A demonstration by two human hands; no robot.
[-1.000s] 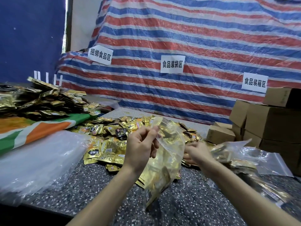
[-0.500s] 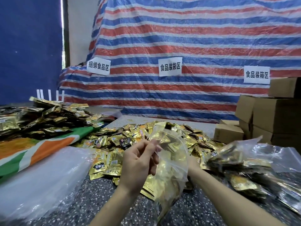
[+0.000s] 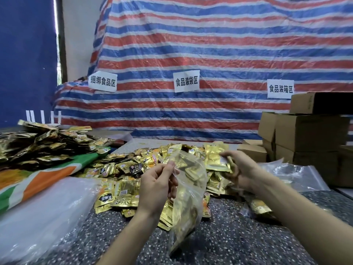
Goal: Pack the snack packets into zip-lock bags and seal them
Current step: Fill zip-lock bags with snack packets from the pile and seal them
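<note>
Treat the zip-lock bag [image 3: 191, 197], part-filled and hanging above the table [image 3: 238, 236], as limp, light, slippery film; take at the mouth rim, pinched between left hand [image 3: 156, 185] thumb and fingers. Note the right hand [image 3: 241, 169] clamped on snack packets [image 3: 216, 159] just beside that mouth.

Striped tarpaulin [image 3: 210, 44] behind speckled table [image 3: 238, 236]
</note>
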